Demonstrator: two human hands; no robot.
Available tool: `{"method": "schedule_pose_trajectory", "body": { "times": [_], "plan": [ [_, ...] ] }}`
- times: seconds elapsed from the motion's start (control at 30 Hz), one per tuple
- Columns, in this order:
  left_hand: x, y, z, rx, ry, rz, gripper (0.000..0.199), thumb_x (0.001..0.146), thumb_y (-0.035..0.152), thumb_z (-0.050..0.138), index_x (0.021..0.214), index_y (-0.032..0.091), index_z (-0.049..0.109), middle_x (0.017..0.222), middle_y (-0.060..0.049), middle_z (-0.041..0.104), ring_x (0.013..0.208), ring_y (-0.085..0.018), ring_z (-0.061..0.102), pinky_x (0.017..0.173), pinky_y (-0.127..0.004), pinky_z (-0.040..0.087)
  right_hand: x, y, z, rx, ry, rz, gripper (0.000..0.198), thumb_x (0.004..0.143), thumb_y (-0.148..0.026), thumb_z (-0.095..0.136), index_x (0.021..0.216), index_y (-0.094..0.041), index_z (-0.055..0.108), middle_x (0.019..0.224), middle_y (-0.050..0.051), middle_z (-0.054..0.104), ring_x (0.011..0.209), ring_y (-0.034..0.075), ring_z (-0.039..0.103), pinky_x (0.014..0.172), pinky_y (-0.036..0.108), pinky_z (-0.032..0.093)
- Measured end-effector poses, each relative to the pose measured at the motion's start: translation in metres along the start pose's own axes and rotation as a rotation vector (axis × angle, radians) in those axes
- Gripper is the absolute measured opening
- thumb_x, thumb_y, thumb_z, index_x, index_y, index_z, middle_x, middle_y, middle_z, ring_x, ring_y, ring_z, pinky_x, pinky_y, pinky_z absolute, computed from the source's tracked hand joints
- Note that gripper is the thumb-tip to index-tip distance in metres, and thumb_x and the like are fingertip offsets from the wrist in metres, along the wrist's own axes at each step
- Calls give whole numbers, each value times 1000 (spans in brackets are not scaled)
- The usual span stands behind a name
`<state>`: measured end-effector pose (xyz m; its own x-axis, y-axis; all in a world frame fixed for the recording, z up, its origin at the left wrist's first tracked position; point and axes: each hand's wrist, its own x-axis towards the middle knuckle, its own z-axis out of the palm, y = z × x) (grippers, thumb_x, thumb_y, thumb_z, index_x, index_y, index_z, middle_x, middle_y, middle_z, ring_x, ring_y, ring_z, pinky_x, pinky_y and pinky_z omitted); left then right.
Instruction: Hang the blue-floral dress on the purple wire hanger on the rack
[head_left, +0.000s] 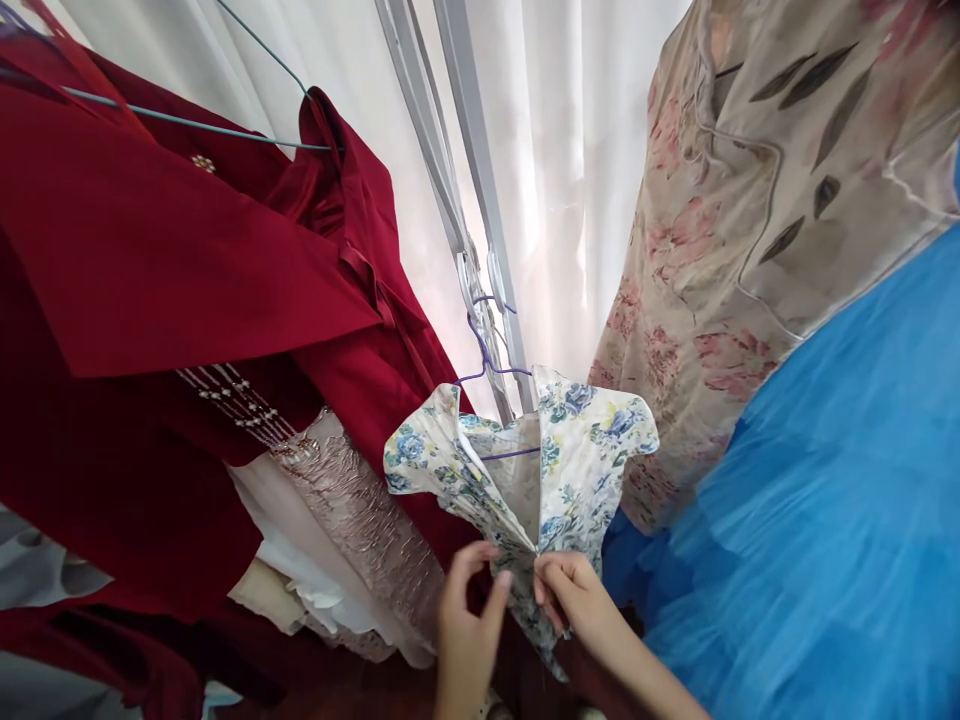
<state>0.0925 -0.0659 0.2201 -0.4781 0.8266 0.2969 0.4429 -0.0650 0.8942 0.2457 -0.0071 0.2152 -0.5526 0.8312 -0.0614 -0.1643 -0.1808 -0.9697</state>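
A white dress with blue and yellow flowers [581,430] hangs on a purple hanger [489,362], its cap sleeves spread out. The opening down its middle narrows to a V, where the zipper [534,545] meets. At that point my right hand [570,585] is closed in a pinch; the zipper pull itself is hidden by the fingers. My left hand [471,605] is just left of the opening, thumb and fingers curved apart with a gap between them. Whether its fingertips touch the cloth, I cannot tell. The dress's lower part drops behind both hands.
Dark red garments [195,250] hang at left on a teal wire hanger [195,125], above a pinkish embroidered dress [360,510]. To the right hang a beige floral garment [675,270] and blue tulle [825,500]. Grey metal bars [469,140] stand before a white curtain [570,150].
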Motion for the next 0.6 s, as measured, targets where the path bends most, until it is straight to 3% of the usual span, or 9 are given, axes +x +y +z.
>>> {"method": "schedule_pose_trajectory", "body": {
  "times": [0.07, 0.2, 0.43, 0.6],
  "plan": [
    [-5, 10, 19, 38, -166, 67, 26, 83, 17, 61, 109, 22, 65, 107, -9, 68, 102, -27, 65, 92, -40, 52, -3, -1, 7, 5, -9, 1, 42, 93, -42, 44, 61, -17, 57, 35, -7, 42, 33, 7, 31, 42, 20, 23],
    [-2, 21, 35, 33, -178, 120, 19, 87, 15, 52, 100, 22, 64, 90, -5, 68, 84, -22, 65, 77, -31, 52, -4, -11, 12, 37, -46, 31, 43, 94, -46, 44, 65, -16, 59, 32, -8, 42, 29, 7, 27, 41, 20, 25],
    [16, -2, 26, 97, -319, 263, 14, 87, 14, 48, 92, 18, 61, 86, -7, 66, 84, -21, 65, 77, -30, 50, 28, -63, 22, 142, 28, 7, 35, 88, -36, 45, 65, -16, 61, 31, -7, 44, 29, 7, 29, 43, 22, 27],
    [36, 7, 12, 477, -466, 235, 17, 82, 8, 46, 83, 19, 58, 78, -6, 65, 74, -22, 63, 68, -30, 44, 71, -131, 31, 155, 34, -84, 33, 88, -35, 50, 67, -13, 65, 31, -7, 42, 32, 6, 25, 43, 22, 22]
  ]
}}
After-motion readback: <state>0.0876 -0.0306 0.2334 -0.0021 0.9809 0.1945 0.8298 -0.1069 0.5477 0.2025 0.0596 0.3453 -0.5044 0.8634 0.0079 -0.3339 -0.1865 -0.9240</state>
